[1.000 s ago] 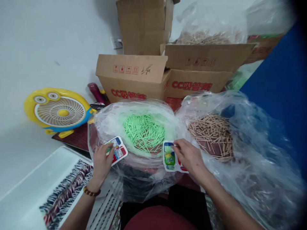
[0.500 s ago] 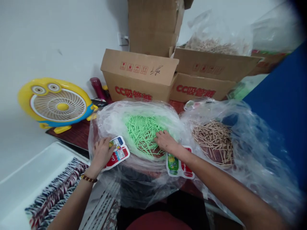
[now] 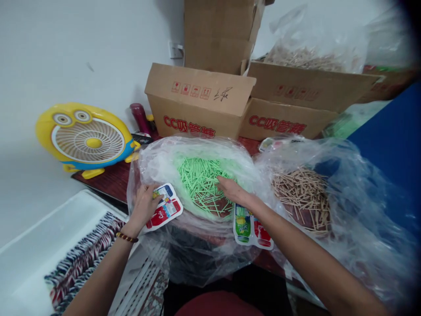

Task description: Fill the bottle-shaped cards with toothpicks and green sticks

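My left hand (image 3: pixel 144 206) is closed on the left side of a flat package (image 3: pixel 169 207) printed with cola bottles, its thumb across the front. Beside it, a heap of thin green sticks (image 3: pixel 199 175) lies in an open clear plastic bag (image 3: pixel 158 153). My right hand (image 3: pixel 232 191) is at the right edge of this heap, fingers drawn together in a pinch on green sticks; how many is hidden. Below my right wrist lies a second flat package (image 3: pixel 243 226) with green and red bottle prints, partly covered by the forearm.
Brown sticks (image 3: pixel 301 193) lie in another plastic bag (image 3: pixel 355 188) at right. Behind stand cardboard boxes (image 3: pixel 197 105), one topped by a bag of sticks (image 3: pixel 305 59). A yellow fan (image 3: pixel 94 142) and dark red bottle (image 3: pixel 140 117) are at left, above a white tub (image 3: pixel 82 206).
The view has shifted slightly, so everything sits a little further right. My right hand's fingers have drawn together and lifted slightly at the green sticks. My left hand still holds the package.
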{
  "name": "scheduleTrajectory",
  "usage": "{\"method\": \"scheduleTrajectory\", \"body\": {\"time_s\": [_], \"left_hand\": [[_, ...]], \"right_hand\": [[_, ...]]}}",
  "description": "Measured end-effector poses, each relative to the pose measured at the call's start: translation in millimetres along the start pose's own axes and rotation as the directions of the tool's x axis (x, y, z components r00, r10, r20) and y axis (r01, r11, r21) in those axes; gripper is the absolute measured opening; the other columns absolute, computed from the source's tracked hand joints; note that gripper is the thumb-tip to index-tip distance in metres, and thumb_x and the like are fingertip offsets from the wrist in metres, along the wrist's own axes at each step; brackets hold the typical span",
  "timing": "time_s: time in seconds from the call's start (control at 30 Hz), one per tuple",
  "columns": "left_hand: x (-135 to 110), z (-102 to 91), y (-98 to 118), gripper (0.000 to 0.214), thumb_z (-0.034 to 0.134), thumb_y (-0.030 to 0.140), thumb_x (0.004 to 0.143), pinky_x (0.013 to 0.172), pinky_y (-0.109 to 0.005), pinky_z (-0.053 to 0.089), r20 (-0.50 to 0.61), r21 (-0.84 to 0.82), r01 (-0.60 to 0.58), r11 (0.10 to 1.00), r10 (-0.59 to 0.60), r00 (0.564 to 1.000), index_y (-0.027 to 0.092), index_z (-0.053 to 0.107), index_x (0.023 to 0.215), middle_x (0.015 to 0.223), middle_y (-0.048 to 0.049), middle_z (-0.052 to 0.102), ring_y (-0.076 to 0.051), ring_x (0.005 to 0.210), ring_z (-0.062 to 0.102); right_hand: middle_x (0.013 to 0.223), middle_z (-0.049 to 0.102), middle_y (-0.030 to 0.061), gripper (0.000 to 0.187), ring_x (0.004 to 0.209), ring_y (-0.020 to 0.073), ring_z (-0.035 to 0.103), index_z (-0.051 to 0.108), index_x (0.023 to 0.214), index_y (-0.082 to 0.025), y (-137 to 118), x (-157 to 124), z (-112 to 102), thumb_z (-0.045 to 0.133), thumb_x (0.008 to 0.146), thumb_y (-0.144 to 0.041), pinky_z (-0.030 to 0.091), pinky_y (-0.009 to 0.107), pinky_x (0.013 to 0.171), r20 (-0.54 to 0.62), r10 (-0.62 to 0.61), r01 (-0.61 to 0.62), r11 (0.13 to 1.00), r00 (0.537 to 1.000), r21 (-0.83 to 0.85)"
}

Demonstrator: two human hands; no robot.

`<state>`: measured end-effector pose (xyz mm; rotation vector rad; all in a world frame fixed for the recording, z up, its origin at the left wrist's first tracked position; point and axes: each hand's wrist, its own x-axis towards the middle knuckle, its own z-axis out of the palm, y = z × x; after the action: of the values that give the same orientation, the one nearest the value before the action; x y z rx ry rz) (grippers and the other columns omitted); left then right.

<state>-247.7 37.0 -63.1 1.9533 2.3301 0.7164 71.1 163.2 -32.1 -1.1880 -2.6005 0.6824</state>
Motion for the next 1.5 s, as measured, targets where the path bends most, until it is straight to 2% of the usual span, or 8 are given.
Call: {"method": "scheduleTrajectory", "body": {"time_s": [0.27,0.47,0.6,0.77,0.97,1.07,1.3,1.5], "left_hand": [[10,-22.6,13,0.022,0.053,0.036,0.083,0.082,-0.039,0.043,0.076,0.016,0.106,0.994,-0.107,0.991,0.02,0.056,0.098,0.098,-0.0074,0.067,-0.029,0.096,0.061],[21,-32.0,8,0.019,0.052,0.037,0.081,0.068,-0.028,0.043,0.174,-0.015,0.126,0.992,-0.122,0.977,0.022,0.061,0.091,0.085,-0.0034,0.07,-0.023,0.081,0.065],[23,-36.0,7,0.021,0.05,0.039,0.082,0.064,-0.026,0.042,0.172,-0.005,0.13,0.991,-0.127,0.977,0.023,0.064,0.084,0.078,-0.0021,0.071,-0.022,0.075,0.066],[25,-40.7,6,0.023,0.05,0.039,0.083,0.068,-0.025,0.044,0.16,0.023,0.131,0.991,-0.133,0.978,0.025,0.069,0.085,0.083,-0.0028,0.073,-0.022,0.078,0.067],[22,-40.3,2,0.037,0.049,0.043,0.086,0.073,-0.032,0.046,0.073,0.158,0.156,0.975,-0.169,0.983,0.025,0.065,0.113,0.088,-0.0098,0.075,-0.029,0.086,0.068],[19,-39.9,3,0.034,0.047,0.041,0.088,0.074,-0.032,0.047,0.019,0.184,0.092,0.979,-0.098,0.995,0.023,0.068,0.108,0.09,-0.0101,0.074,-0.028,0.086,0.068],[18,-55.9,9,0.028,0.046,0.036,0.087,0.075,-0.027,0.046,-0.065,-0.005,0.03,1.0,-0.031,0.997,0.02,0.068,0.093,0.092,-0.0053,0.072,-0.021,0.082,0.065],[11,-78.7,26,0.031,0.055,0.043,0.082,0.064,-0.025,0.05,-0.1,-0.456,0.172,0.873,-0.242,0.965,0.019,0.068,0.096,0.086,-0.0032,0.073,-0.019,0.07,0.064]], "right_hand": [[0.082,0.065,0.0028,0.025,0.078,0.0159,0.061,0.05,0.082,-0.02,-30,-9,46,0.034,0.089,-0.037,0.046,0.028,0.076,-0.181,0.225,-0.097,0.841,0.957,0.533],[0.082,0.066,-0.0008,0.023,0.06,0.0138,0.056,0.051,0.095,-0.024,-41,-26,66,0.045,0.082,-0.043,0.043,0.024,0.055,-0.101,0.323,-0.133,0.627,0.941,0.768],[0.087,0.066,0.0009,0.027,0.057,0.0136,0.055,0.053,0.099,-0.024,-43,-28,65,0.045,0.083,-0.044,0.04,0.023,0.049,-0.073,0.347,-0.151,0.575,0.935,0.804],[0.087,0.068,0.0016,0.022,0.076,0.0162,0.059,0.059,0.087,-0.021,-42,-29,72,0.053,0.081,-0.042,0.047,0.025,0.064,-0.078,0.333,-0.149,0.603,0.94,0.784],[0.091,0.068,0.0014,0.029,0.063,0.015,0.061,0.059,0.088,-0.022,-45,-27,63,0.051,0.081,-0.049,0.043,0.021,0.043,0.014,0.411,-0.227,0.475,0.912,0.85],[0.087,0.068,0.0023,0.031,0.059,0.0153,0.061,0.059,0.08,-0.021,-44,-22,56,0.056,0.078,-0.051,0.043,0.022,0.038,0.056,0.432,-0.254,0.415,0.9,0.874],[0.072,0.07,0.0032,0.029,0.057,0.0175,0.064,0.056,0.081,-0.02,-38,-15,57,0.059,0.077,-0.048,0.047,0.024,0.039,0.17,0.466,-0.323,0.272,0.868,0.906],[0.078,0.071,0.0039,0.028,0.062,0.0188,0.069,0.055,0.092,-0.021,-32,-15,59,0.058,0.079,-0.046,0.05,0.026,0.044,0.189,0.438,-0.31,0.223,0.879,0.924]]}}
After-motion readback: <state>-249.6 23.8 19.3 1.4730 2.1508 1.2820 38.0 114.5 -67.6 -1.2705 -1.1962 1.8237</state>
